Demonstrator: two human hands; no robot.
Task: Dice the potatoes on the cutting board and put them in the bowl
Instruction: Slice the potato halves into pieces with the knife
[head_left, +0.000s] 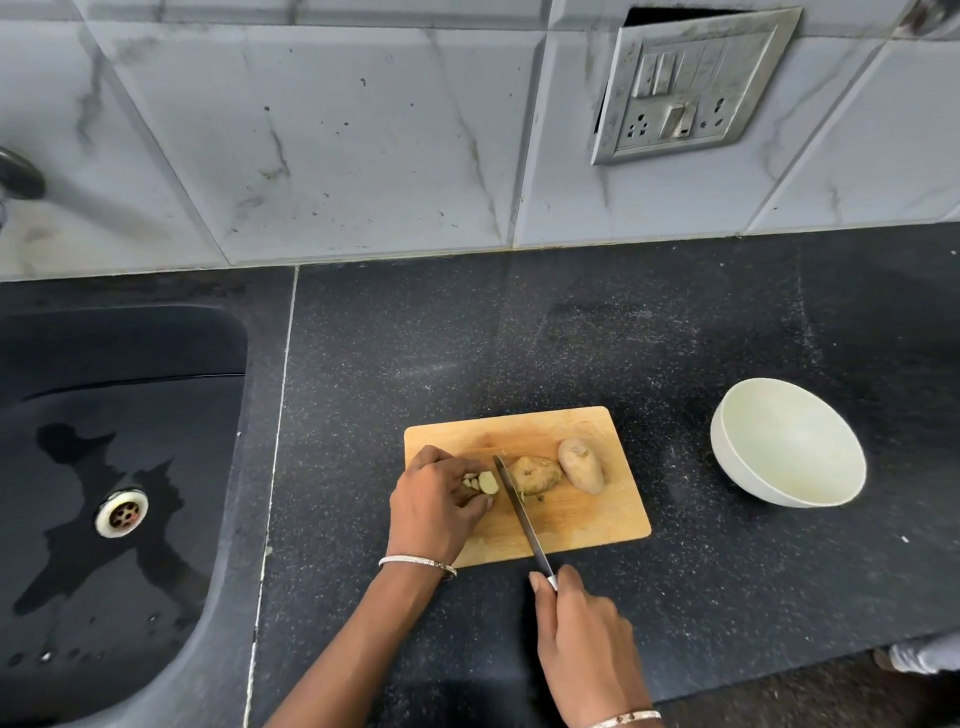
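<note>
From the head camera, a wooden cutting board (571, 525) lies on the black speckled counter (519, 338), near the counter's front edge. The left hand (434, 501) rests on the board's left end with its fingers curled down over a few pale cut potato pieces (483, 483), which peek out just beside the fingertips. The right hand (584, 639) is off the board's front edge, closed around the handle of a knife (522, 514). The blade runs diagonally across the board, with its tip between the cut pieces and a partly cut potato (535, 474). The blade lies against that potato's left end. A whole potato (582, 464), still in its skin, touches the partly cut one on its right, toward the board's back right corner. Each wrist wears a thin metal bangle.

A white bowl (787, 444) stands on the counter well apart from the board's right edge, tilted slightly, with nothing in it. A black sink (119, 415) with a steel drain is set into the counter's left end, wet in patches. Grey marbled wall tiles (311, 130) rise behind the counter, carrying a metal switch and socket plate (691, 85) that hangs loose at its top.
</note>
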